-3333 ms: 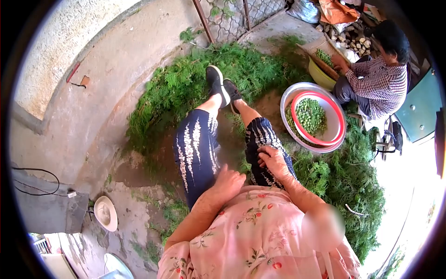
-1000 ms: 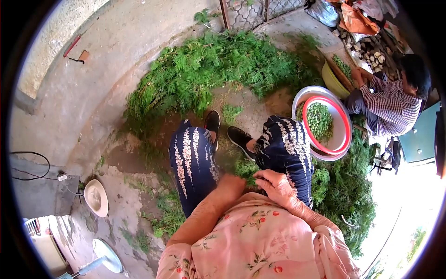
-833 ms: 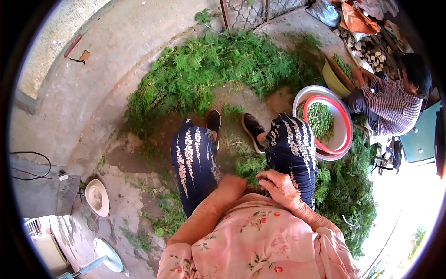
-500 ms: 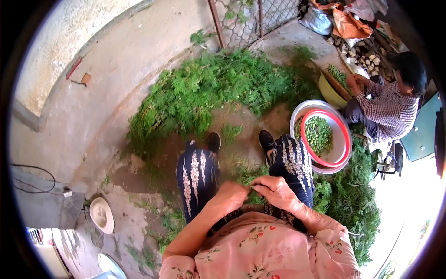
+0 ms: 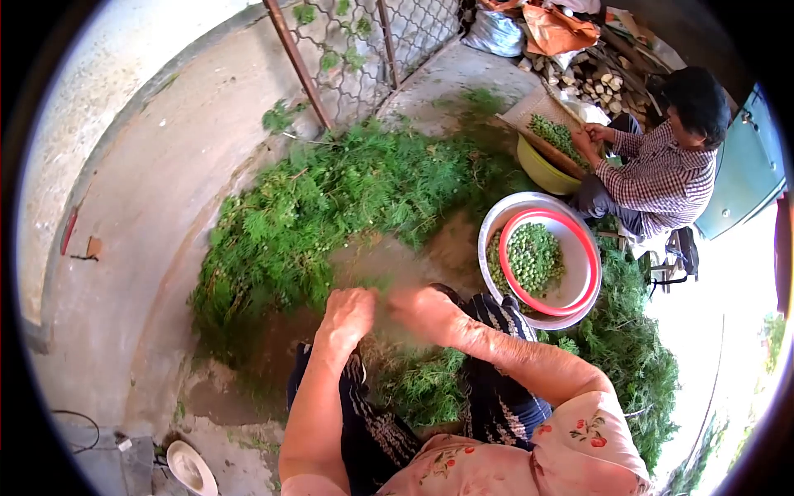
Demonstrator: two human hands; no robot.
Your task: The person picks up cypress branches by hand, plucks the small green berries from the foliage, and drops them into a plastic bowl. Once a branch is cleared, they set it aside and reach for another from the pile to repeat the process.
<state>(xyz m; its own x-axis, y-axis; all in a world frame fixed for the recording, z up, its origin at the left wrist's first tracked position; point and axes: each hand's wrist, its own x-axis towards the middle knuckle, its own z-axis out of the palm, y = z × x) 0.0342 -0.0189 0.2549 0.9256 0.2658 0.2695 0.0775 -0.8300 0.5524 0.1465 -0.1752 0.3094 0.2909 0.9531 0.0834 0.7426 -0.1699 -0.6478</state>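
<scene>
My left hand (image 5: 349, 316) is raised in front of my knees with its fingers curled closed. Whatever it may hold is hidden. Close beside it, my right hand (image 5: 426, 316) is smeared by motion, so its fingers do not show clearly. Just beyond both hands lies a broad heap of feathery green branches (image 5: 331, 202). More green sprigs (image 5: 422, 387) are on the ground between my legs. To the right stands a metal basin (image 5: 488, 240) with a red-rimmed basket (image 5: 592, 277) in it, holding small green cones or fruits (image 5: 533, 258).
Beyond the basin a seated person (image 5: 662, 169) handles a woven tray (image 5: 529, 106) of green pieces over a yellow-green tub (image 5: 542, 169). Chopped firewood (image 5: 600, 83) and bags are stacked behind. A wire-mesh gate (image 5: 347, 50) stands ahead; a pale hat-like object (image 5: 190, 469) lies lower left.
Both my hands have moved forward from my lap toward the branch heap and slightly apart. My view has shifted, with the basin now further left in it.
</scene>
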